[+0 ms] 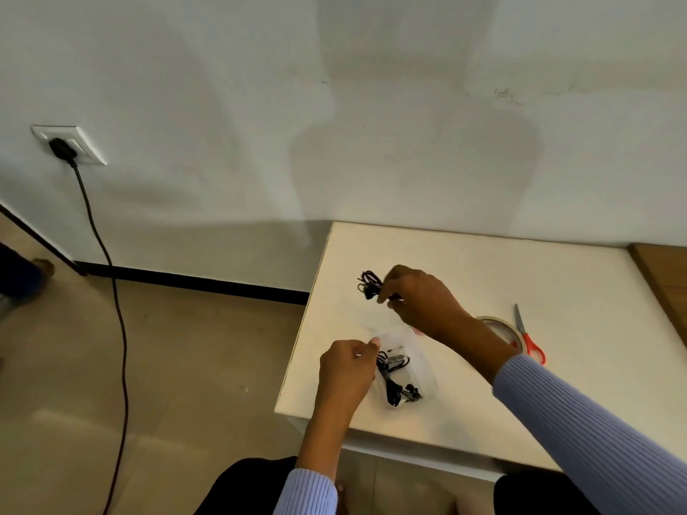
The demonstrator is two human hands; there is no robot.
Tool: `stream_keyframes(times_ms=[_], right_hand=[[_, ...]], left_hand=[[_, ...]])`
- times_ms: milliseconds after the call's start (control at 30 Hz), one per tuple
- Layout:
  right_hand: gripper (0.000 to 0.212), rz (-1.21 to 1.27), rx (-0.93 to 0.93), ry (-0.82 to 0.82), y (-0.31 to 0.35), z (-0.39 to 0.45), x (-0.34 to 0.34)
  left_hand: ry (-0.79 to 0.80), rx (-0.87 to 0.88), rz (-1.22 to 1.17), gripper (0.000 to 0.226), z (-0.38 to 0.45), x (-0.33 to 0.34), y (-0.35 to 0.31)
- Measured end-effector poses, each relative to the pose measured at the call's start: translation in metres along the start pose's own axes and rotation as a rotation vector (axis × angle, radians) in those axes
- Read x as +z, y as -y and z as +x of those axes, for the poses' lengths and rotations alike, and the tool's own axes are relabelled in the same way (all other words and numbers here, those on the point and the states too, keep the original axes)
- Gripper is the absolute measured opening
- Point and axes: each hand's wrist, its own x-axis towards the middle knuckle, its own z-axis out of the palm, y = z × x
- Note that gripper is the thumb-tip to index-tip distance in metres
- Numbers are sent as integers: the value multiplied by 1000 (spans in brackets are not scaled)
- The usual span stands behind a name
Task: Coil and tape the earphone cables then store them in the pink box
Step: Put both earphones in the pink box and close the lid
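Nearest the lens, ribbed lilac sleeves (594, 433) cover both forearms, reaching in from 6 o'clock and 4 o'clock. Far left, at 9 o'clock, a black plug (62, 148) sits in a white wall socket (70, 143), and its cord (111, 291) trails down over the tan floor. On the white worktop (520, 276), the left hand (345, 369) rests at the near left edge of the box (427, 381), which looks pale and see-through here, its pink hardly visible; thumb and forefinger are pinched together at the rim, though whether they grip the wall I cannot tell. Inside the box lie coiled black earphone cables (396, 377). At 12 o'clock from the box, the right hand (423, 299) has its fingers (386, 295) clamped on another black earphone bundle (370, 284), held near the worktop's far left part. At 3 o'clock from that wrist, a tape roll (498, 325) lies partly hidden behind the forearm, with red-handled scissors (528, 336) touching or just beside it.
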Motion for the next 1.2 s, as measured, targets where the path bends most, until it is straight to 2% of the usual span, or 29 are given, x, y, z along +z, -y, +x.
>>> stream_keyframes(times_ms=[167, 367, 433, 567, 700, 933, 1200], right_hand=[[15, 242, 214, 20, 1, -57, -17], [13, 281, 275, 104, 23, -90, 1], [14, 285, 299, 58, 27, -92, 1], [14, 281, 388, -147, 9, -78, -7], [18, 224, 499, -119, -20, -51, 9], [50, -32, 531, 7, -22, -23, 40], [35, -120, 391, 20, -21, -20, 38]], left_hand=[[4, 11, -7, 36, -2, -1, -1], [0, 42, 11, 36, -3, -2, -2], [0, 44, 9, 37, -4, -2, -2], [4, 43, -9, 37, -4, -3, -2], [3, 45, -19, 38, -5, -2, -1], [9, 45, -3, 33, -4, -2, -2], [12, 29, -15, 32, -3, -3, -2]])
